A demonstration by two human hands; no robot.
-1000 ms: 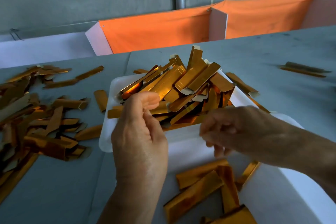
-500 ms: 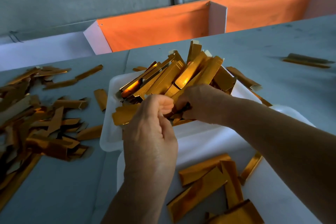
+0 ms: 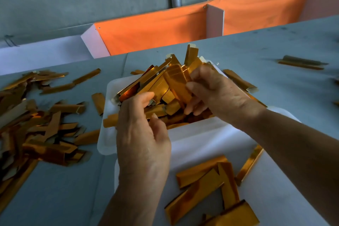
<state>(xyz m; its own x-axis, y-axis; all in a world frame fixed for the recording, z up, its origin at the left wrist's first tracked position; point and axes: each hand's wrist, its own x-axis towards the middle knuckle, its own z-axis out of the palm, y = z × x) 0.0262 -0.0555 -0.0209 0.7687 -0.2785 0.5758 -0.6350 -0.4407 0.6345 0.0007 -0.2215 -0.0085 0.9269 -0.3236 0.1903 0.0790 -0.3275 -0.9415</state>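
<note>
One gold strip (image 3: 177, 84) is pinched in my right hand (image 3: 216, 93) above the heap (image 3: 141, 86), toward the white tray's (image 3: 108, 137) far right corner, its long axis pointing away from me. My left hand (image 3: 143, 139) hovers loose-fingered and empty, just near-left of it.

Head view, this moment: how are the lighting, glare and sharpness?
Head view: dim and cool, the left hand and right hand dark against the bright orange cloth; head view: warm glints on the gold strip that the right hand pinches and on the pile in the white tray; head view: the loose strips at far right are smeared soft.
</note>
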